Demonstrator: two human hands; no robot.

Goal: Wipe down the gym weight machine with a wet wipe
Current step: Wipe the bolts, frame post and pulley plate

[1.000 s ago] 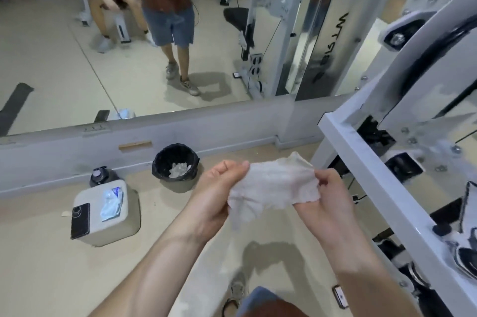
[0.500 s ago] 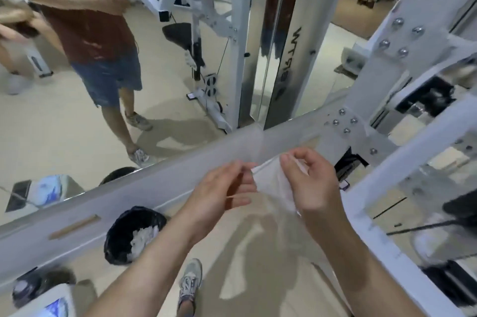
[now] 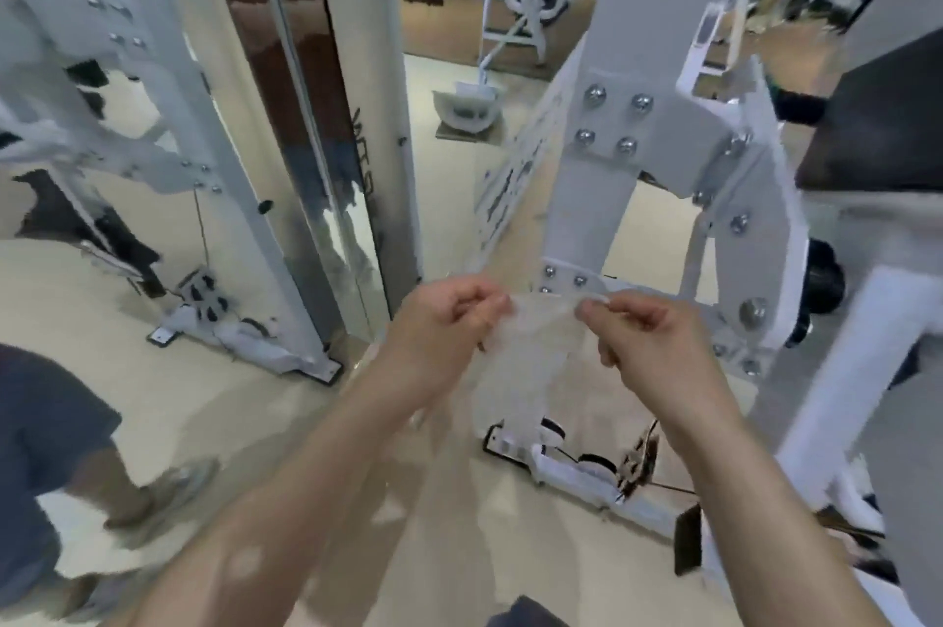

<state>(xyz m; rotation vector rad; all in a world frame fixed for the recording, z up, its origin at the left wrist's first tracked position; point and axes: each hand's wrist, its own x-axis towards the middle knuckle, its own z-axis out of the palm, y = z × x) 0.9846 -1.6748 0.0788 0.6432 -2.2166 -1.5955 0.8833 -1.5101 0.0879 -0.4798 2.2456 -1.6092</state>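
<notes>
Thin translucent white wet wipe (image 3: 530, 351) pinched taut between left hand (image 3: 443, 320) and right hand (image 3: 650, 338); likely limp, light, best gripped by edges.

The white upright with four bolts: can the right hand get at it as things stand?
Probably yes. Nothing stands between the right hand and the upright, but both hands pinch the wet wipe, so the left hand should let go first.

Bolted machine frame (image 3: 607, 198) just ahead

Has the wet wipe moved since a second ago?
Yes. The wet wipe, pinched by the left hand and right hand, has gone forward towards the machine's bolted plate.
</notes>
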